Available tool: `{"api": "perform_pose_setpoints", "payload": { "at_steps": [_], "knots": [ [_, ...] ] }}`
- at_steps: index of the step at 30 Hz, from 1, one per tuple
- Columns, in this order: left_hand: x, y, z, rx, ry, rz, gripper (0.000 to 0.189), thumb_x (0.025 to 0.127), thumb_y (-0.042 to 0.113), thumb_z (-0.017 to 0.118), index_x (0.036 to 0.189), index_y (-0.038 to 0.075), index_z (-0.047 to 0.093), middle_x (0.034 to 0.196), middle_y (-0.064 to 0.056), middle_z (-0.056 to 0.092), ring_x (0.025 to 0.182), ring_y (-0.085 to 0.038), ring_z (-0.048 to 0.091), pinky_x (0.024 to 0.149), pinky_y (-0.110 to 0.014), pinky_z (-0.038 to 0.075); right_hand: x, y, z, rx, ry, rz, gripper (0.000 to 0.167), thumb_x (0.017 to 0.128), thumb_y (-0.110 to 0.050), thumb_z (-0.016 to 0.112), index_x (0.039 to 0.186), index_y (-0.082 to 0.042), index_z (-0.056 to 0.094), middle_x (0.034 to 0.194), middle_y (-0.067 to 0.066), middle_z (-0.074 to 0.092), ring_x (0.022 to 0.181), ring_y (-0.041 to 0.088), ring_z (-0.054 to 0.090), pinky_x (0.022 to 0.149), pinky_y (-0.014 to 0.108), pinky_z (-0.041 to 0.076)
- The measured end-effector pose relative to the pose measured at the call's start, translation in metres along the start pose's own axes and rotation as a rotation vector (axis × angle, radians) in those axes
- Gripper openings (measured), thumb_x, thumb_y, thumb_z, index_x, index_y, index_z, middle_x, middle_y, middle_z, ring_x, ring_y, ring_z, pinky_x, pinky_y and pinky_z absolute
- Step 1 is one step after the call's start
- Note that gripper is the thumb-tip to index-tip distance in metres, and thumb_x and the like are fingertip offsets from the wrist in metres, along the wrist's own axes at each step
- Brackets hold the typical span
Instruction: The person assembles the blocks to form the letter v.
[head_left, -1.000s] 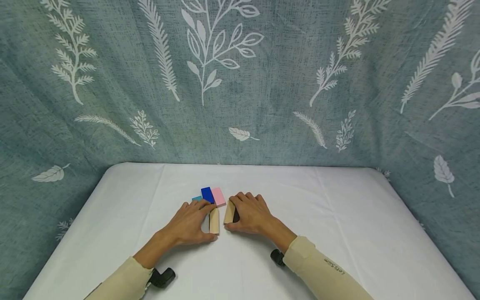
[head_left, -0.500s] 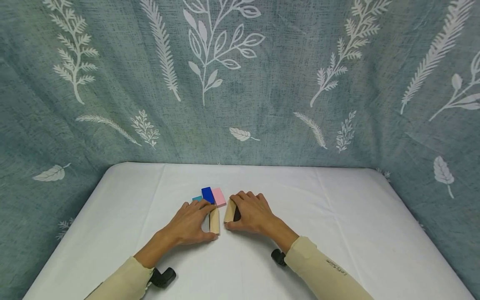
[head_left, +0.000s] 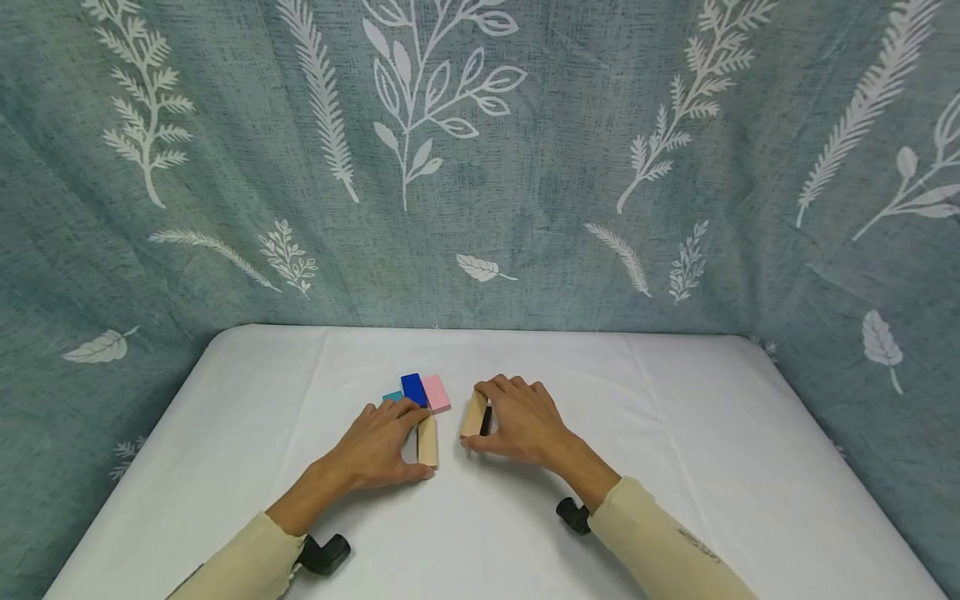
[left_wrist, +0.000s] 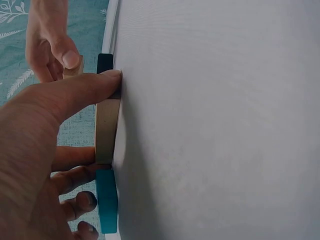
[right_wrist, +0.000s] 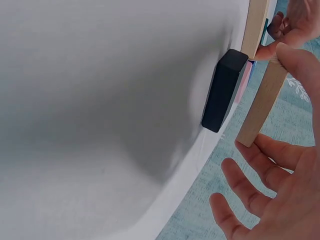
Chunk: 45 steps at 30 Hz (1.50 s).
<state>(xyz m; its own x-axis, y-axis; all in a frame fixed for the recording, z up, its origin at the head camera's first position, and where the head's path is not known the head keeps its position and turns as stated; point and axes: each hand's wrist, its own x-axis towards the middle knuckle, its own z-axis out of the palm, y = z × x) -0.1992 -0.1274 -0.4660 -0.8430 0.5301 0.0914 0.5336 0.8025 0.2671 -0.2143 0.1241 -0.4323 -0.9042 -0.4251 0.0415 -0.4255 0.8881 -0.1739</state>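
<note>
One lower wooden block is being pinched by the left hand; dropping the raised wooden block is being risked by the right hand's end-only pinch

Left fingers hold one wooden block near a pink block, right fingers another wooden block.

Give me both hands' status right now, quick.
Left hand: closed, holding a wooden block that rests on the table.
Right hand: closed, pinching a second wooden block off the table.
</note>
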Motion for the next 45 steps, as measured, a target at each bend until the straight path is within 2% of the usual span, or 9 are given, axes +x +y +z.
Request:
{"api": "perform_pose_setpoints", "payload": {
  "at_steps": [9,15,29,36,45],
  "knots": [
    [0.002,0.002,0.0,-0.017,-0.004,-0.013,0.081,0.075,0.055,0.083,0.139,0.01,0.061,0.133,-0.009,0.059,0.121,-0.03,0.055,0.094,-0.049,0.042,-0.02,0.011,-0.008,-0.008,0.048,0.051,0.083,0.074,-0.065,0.079,0.138,-0.016,0.061,0.135,0.004,0.061,0.119,0.029,0.057,0.092,0.049,0.044],
    [0.002,0.002,0.0,-0.021,0.007,-0.009,0.081,0.074,0.054,0.083,0.138,0.009,0.061,0.132,-0.009,0.059,0.12,-0.029,0.055,0.093,-0.048,0.042,-0.038,0.022,-0.009,0.005,0.073,0.092,0.083,0.073,-0.059,0.083,0.137,-0.011,0.06,0.131,0.004,0.062,0.11,0.028,0.059,0.089,0.047,0.047],
    [0.001,0.001,0.0,-0.017,0.002,-0.004,0.082,0.074,0.055,0.082,0.141,0.011,0.06,0.132,-0.008,0.059,0.12,-0.029,0.055,0.092,-0.048,0.042,-0.074,0.034,-0.005,-0.011,0.058,0.163,0.081,0.072,-0.055,0.086,0.135,-0.011,0.061,0.127,0.004,0.062,0.101,0.022,0.062,0.08,0.043,0.05],
    [0.0,-0.001,0.002,-0.014,0.002,-0.007,0.083,0.075,0.056,0.082,0.141,0.01,0.06,0.135,-0.009,0.058,0.122,-0.031,0.054,0.096,-0.052,0.041,-0.088,0.037,-0.002,-0.005,0.035,0.177,0.08,0.071,-0.055,0.087,0.132,-0.01,0.062,0.126,0.004,0.062,0.103,0.023,0.062,0.082,0.045,0.051],
    [-0.001,0.001,0.002,-0.009,0.005,-0.003,0.083,0.075,0.055,0.083,0.141,0.01,0.06,0.133,-0.008,0.059,0.121,-0.029,0.055,0.093,-0.049,0.042,-0.105,0.035,0.003,0.005,0.031,0.191,0.082,0.069,-0.057,0.087,0.131,-0.011,0.063,0.125,0.002,0.063,0.105,0.022,0.061,0.083,0.046,0.051]
  ]
}}
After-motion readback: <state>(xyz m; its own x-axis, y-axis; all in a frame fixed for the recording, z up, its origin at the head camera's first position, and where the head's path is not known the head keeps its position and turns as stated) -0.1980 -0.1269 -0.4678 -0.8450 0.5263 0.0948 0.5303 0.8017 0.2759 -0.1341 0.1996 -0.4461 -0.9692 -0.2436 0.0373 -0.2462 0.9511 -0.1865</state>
